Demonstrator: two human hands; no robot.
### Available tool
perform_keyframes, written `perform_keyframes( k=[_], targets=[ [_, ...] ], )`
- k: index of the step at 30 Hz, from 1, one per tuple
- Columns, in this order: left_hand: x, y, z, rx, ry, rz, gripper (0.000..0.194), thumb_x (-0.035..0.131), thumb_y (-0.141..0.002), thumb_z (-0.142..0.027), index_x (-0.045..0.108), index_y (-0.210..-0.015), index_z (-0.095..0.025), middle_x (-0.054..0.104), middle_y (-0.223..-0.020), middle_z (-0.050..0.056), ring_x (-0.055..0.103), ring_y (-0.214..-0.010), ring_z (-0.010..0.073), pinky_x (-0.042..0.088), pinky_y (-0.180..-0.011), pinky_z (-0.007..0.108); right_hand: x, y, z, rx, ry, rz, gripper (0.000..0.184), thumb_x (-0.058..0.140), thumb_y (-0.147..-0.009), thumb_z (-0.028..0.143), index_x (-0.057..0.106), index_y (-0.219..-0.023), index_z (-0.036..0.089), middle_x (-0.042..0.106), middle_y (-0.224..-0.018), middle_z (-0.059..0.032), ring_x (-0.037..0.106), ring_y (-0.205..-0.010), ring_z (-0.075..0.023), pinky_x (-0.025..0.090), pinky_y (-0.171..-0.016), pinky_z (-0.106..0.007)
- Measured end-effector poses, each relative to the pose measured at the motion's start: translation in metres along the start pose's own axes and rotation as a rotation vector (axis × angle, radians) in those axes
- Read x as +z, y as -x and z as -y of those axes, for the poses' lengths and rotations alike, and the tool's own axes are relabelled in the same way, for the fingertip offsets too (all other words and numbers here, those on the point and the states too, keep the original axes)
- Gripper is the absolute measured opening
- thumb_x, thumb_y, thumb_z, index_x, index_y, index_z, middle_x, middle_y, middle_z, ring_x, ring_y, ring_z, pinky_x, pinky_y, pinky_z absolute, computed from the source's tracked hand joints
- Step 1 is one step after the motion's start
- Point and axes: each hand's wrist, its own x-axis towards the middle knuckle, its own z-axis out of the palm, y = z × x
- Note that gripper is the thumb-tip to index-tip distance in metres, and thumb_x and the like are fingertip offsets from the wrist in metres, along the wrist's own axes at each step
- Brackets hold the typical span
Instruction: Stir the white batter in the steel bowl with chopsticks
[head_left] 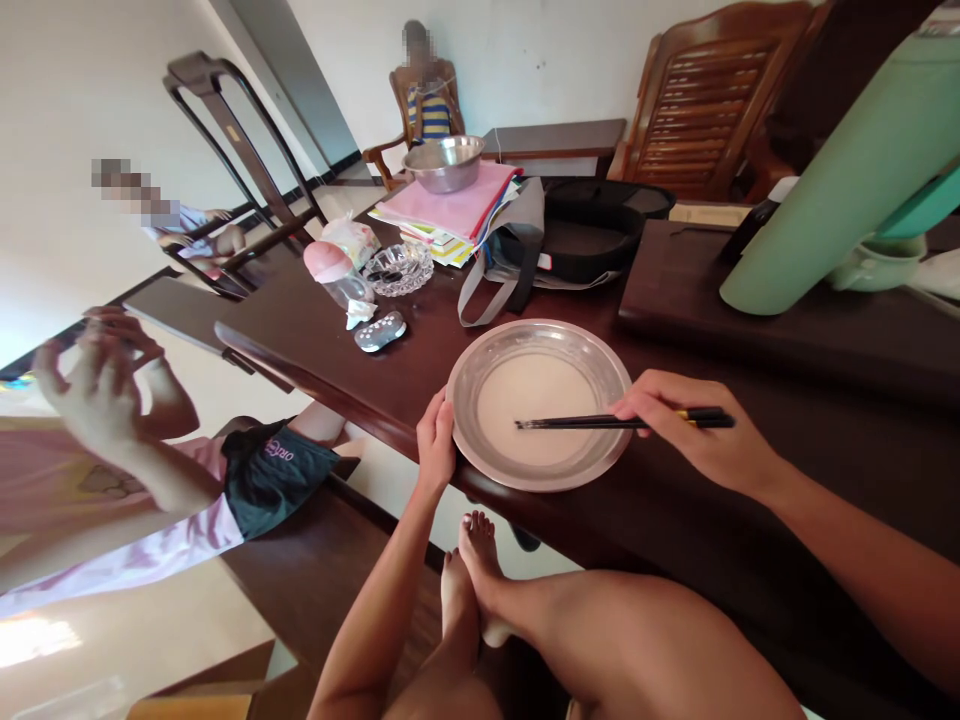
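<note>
A wide metal basin (611,372) sits at the edge of the dark wooden table, with a pale, milky liquid (525,395) in it. My left hand (436,440) grips the basin's left rim, thumb on the near side and fingers along the outside. In my right hand (686,425) is a pair of dark chopsticks (574,422) with gold bands. They lie almost level over the basin, their tips pointing left at the liquid and coated with something whitish. Whether the tips touch the surface I cannot tell.
Beyond the basin are a grey-black bag (577,240), stacked papers (450,205) under a steel bowl (446,165), a glass ashtray (401,270), a pink-lidded bottle (337,270) and a grey patterned case (381,332). A green cylinder (832,170) rises at right. A person (112,400) sits close at left; two others sit farther back.
</note>
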Motion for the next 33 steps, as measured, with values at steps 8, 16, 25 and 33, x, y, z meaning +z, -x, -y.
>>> perform_keyframes(
  k=[8,16,25,33],
  targets=[
    [-0.0003,0.0001,-0.0013,-0.01,-0.01,0.004,0.052,0.043,-0.09,-0.053,0.064,-0.119,-0.015,0.065,-0.122,0.011,0.058,-0.114,0.0261,0.041,-0.102,0.038,-0.0052,-0.0004,0.0004,0.045,0.005,-0.1,0.029,0.05,-0.091,0.038,0.066,-0.071,0.023,0.067,-0.073,-0.0023,0.059,-0.061,-0.014,0.048,-0.05,-0.027],
    [-0.0005,0.0001,-0.0015,-0.006,-0.001,0.007,0.053,0.043,-0.09,-0.054,0.063,-0.12,-0.015,0.065,-0.122,0.011,0.058,-0.115,0.0265,0.041,-0.102,0.038,-0.0017,-0.0009,-0.0021,-0.019,0.03,-0.06,0.02,0.053,-0.09,0.033,0.067,-0.079,0.023,0.068,-0.083,-0.0034,0.064,-0.077,-0.0166,0.051,-0.065,-0.029],
    [-0.0008,-0.0001,-0.0007,0.002,0.006,0.012,0.051,0.043,-0.091,-0.052,0.063,-0.121,-0.016,0.065,-0.124,0.01,0.057,-0.116,0.026,0.04,-0.102,0.037,-0.0038,-0.0028,-0.0026,-0.013,0.005,-0.028,0.02,0.054,-0.089,0.035,0.068,-0.079,0.024,0.07,-0.084,-0.0029,0.065,-0.077,-0.0166,0.052,-0.067,-0.029],
    [-0.0004,0.0002,-0.0001,0.0,0.005,0.016,0.052,0.043,-0.091,-0.052,0.062,-0.121,-0.015,0.064,-0.124,0.011,0.057,-0.116,0.0254,0.041,-0.101,0.036,-0.0088,-0.0031,-0.0028,0.008,-0.043,-0.061,0.026,0.052,-0.09,0.035,0.068,-0.073,0.023,0.068,-0.076,-0.0018,0.061,-0.067,-0.0139,0.05,-0.059,-0.027]
  ],
)
